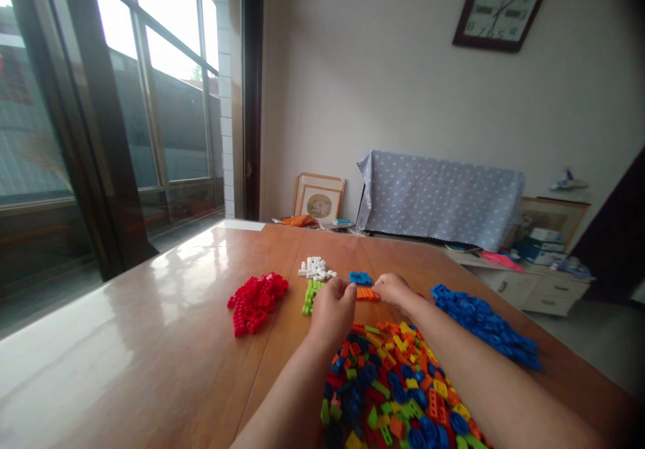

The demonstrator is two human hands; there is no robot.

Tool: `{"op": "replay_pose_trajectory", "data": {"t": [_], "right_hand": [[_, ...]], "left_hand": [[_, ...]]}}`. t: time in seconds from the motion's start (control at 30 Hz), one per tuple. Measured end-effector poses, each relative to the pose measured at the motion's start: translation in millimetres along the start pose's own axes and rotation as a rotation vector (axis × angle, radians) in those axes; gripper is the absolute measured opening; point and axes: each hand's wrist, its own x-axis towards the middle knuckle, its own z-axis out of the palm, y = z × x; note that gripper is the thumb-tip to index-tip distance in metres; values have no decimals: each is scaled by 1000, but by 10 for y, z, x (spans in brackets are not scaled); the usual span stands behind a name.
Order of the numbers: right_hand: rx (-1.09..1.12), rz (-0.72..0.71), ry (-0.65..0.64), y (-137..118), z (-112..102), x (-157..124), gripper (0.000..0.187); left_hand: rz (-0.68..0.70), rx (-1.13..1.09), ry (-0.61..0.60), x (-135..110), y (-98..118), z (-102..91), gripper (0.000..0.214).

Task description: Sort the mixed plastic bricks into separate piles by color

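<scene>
My left hand (333,309) is over the middle of the table, fingers curled inward and thumb on top; anything inside it is hidden. Opposite it, my right hand (397,292) has its fingertips pressed together at the right end of some orange building bricks (367,294). These orange bricks lie between the two hands, close to my left thumb. Just behind them is a small group of blue bricks (360,278). Lime green bricks (311,296) lie left of my left hand, partly covered by it, with a cluster of white bricks (316,267) behind.
A large mixed heap of coloured bricks (393,388) spreads below my forearms. Red bricks (256,301) are piled on the left, and a long blue pile (484,324) lies on the right near the edge of the wooden table (166,355). A cloth-covered object (438,197) stands beyond.
</scene>
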Motion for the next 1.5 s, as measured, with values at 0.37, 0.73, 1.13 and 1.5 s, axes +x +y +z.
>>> {"op": "replay_pose_trajectory", "data": {"t": [0.37, 0.73, 1.13, 1.5], "right_hand": [[-10, -85, -260, 100, -283, -327, 8], [-132, -174, -354, 132, -451, -510, 10], [-207, -183, -446, 221, -492, -434, 15], [-202, -176, -334, 259, -396, -409, 11]], "left_hand": [[-8, 9, -10, -2, -4, 15, 30], [-5, 4, -39, -20, 0, 22, 30], [-2, 29, -37, -18, -19, 26, 30], [-15, 59, -54, -44, 67, -12, 27]]}}
